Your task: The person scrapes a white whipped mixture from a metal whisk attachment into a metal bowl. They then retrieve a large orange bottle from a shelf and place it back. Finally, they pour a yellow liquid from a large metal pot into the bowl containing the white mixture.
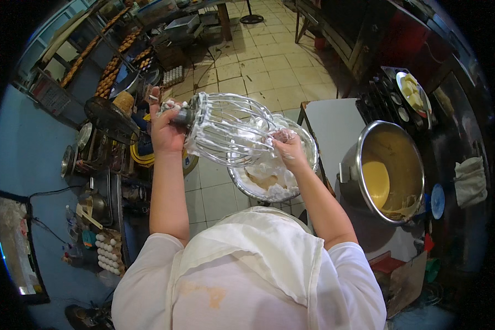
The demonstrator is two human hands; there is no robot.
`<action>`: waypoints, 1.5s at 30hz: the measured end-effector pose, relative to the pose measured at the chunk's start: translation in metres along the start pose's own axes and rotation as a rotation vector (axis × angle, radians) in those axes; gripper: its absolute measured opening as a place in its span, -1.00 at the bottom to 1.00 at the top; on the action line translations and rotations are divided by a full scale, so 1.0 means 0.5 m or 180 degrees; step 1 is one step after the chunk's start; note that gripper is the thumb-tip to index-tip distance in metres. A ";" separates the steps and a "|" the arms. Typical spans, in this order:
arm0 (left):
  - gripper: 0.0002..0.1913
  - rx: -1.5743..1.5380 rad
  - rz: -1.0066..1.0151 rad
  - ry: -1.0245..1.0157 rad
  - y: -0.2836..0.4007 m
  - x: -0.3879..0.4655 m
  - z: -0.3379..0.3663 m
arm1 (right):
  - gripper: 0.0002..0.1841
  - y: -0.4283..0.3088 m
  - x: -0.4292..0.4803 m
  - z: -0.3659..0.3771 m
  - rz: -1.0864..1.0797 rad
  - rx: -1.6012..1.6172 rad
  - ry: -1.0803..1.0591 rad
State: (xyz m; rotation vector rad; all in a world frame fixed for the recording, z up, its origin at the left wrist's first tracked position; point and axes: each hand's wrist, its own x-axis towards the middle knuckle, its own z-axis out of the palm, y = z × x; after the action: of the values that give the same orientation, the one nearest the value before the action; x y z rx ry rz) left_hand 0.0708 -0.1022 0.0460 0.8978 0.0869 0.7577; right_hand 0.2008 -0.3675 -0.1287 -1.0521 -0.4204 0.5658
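Observation:
A large wire whisk attachment (pixel 231 126), smeared with white cream, lies nearly level across the view. My left hand (pixel 167 128) holds it by the hub end, with some fingers raised and cream on them. At the other end my right hand (pixel 288 146), also creamy, touches the tip of the wires; how far its fingers are closed on them is hard to tell. Below the wires and my right hand stands a metal mixing bowl (pixel 253 194) containing white whipped cream (pixel 282 189) and a patch of something tan.
Right of the bowl, a big steel bowl (pixel 423 165) with yellow batter (pixel 375 181) stands on a white table (pixel 330 119). Beyond it is a plate of yellow blocks (pixel 412 93). At left are a black fan (pixel 107 119), cluttered shelving and an egg tray (pixel 109 253). Another egg tray (pixel 173 76) sits ahead.

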 end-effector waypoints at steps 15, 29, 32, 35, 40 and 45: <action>-0.22 0.0637 0.0471 0.0447 -0.091 -0.034 0.104 | -0.61 -0.153 0.019 0.182 -0.2138 -0.2444 0.0587; -0.28 0.0527 0.0526 0.1160 -0.105 0.017 0.087 | -0.82 -0.141 -0.028 0.165 -0.1381 -0.2474 -0.0208; -0.29 0.0428 0.0462 0.1202 -0.105 0.015 0.088 | -0.79 -0.133 -0.030 0.176 -0.1322 -0.2491 -0.0243; -0.29 0.0353 0.0419 0.1166 -0.112 0.012 0.094 | -0.70 -0.099 -0.033 0.216 -0.1204 -0.2911 -0.0211; -0.29 0.0329 0.0206 0.1117 -0.130 0.010 0.100 | -0.68 -0.065 0.005 0.242 -0.0298 -0.1886 -0.0153; -0.26 0.0298 -0.0319 0.0984 -0.118 0.016 0.089 | -0.69 -0.051 0.016 0.201 -0.0167 -0.1820 0.0180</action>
State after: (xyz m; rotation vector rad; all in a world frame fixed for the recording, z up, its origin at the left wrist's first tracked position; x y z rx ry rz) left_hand 0.1263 -0.1498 0.0330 0.8525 0.4402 0.7988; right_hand 0.1550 -0.3027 -0.0612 -1.5945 -0.5759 0.3718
